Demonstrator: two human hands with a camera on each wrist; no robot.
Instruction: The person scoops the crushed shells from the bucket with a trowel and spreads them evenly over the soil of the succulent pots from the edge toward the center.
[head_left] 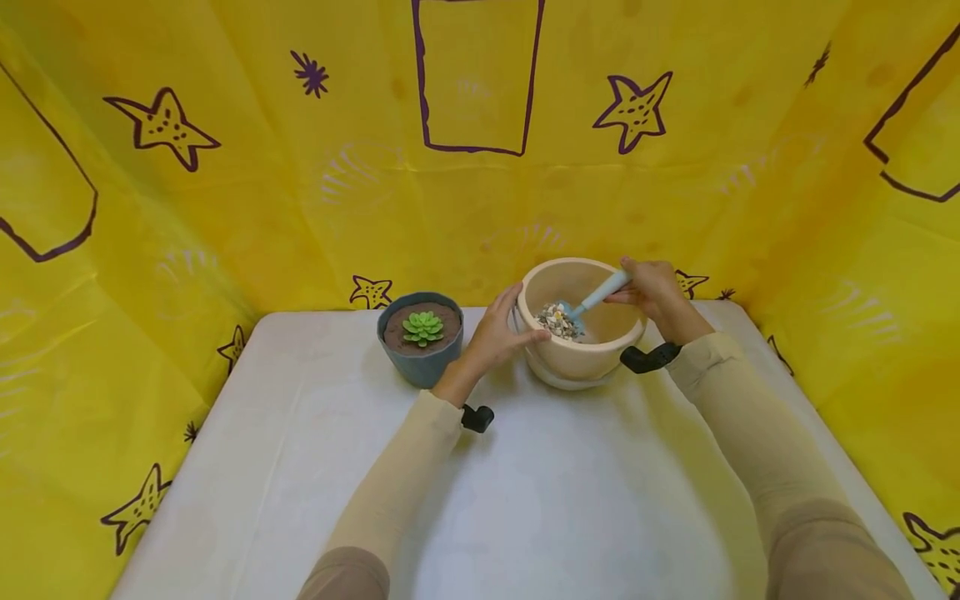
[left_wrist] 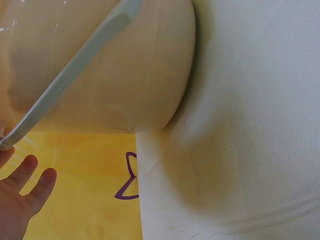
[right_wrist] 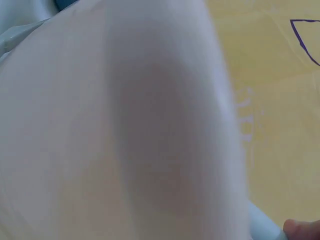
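Note:
A cream bucket (head_left: 577,354) stands tilted toward me at the back of the table, with small mixed pebble-like pieces (head_left: 557,320) inside. On its left rim, my left hand (head_left: 495,333) holds it, thumb along the front and fingers reaching along the side. In the left wrist view, fingertips of the left hand (left_wrist: 25,187) lie near the bucket's pale handle (left_wrist: 75,70). My right hand (head_left: 651,287) grips the light blue handle of a small shovel (head_left: 603,290) over the right rim. The shovel's head sits among the pieces, partly hidden by them.
To the left of the bucket, a grey-blue pot (head_left: 420,364) holds brown soil and a green succulent (head_left: 423,328), close to my left wrist. A white cloth covers the table (head_left: 525,500). Yellow patterned fabric (head_left: 472,208) rises directly behind and on both sides.

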